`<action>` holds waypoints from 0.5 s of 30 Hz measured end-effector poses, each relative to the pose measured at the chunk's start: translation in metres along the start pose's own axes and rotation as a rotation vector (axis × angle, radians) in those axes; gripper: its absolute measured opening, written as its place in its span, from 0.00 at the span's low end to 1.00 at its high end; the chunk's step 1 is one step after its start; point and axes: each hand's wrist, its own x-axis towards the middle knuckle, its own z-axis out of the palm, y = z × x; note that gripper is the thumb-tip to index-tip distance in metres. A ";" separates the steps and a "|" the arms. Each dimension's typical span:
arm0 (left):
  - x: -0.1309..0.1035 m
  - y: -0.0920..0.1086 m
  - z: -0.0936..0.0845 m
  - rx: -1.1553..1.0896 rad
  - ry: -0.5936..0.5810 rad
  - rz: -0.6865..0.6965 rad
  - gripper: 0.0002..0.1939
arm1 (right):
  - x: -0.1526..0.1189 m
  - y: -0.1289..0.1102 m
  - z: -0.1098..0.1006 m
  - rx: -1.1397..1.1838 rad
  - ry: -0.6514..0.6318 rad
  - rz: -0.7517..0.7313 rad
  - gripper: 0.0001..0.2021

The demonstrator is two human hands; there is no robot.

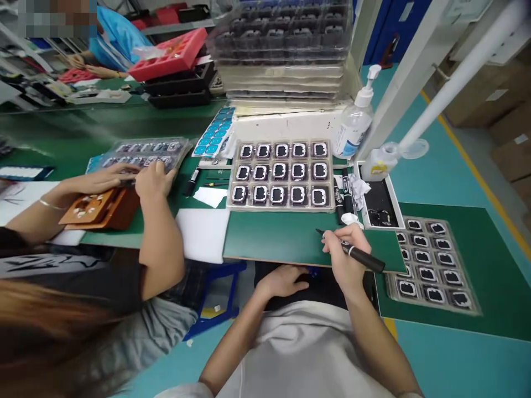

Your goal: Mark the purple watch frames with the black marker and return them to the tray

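Between the fingers of my right hand (pixel 347 255) is a black marker pen (pixel 363 257), its dark tip pointing up and left over the green bench top (pixel 269 235). My left hand (pixel 284 281) lies on my lap below the bench edge, fingers stretched out and holding nothing. Ahead of both hands sits a clear plastic tray (pixel 284 209) with rows of small dark square parts framed in white. Two more black markers (pixel 339 199) lie beside crumpled white tissue (pixel 360 188) at the tray's right side.
To the left, a co-worker's hands (pixel 153 179) handle something above an orange fixture (pixel 118 213). A pump bottle (pixel 352 130) and a white box (pixel 400 221) stand right of the tray. Another filled tray (pixel 431 265) lies lower right. Stacked trays (pixel 286 61) rise behind.
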 end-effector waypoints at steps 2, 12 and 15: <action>-0.011 0.007 0.020 -0.098 0.009 0.086 0.14 | 0.004 -0.002 0.004 0.031 0.010 0.000 0.15; -0.004 -0.022 -0.102 0.470 1.150 -0.286 0.15 | 0.011 0.000 0.005 0.046 -0.058 -0.010 0.16; 0.012 -0.039 -0.122 0.496 1.095 -0.432 0.11 | 0.011 0.001 0.005 0.038 -0.063 -0.024 0.16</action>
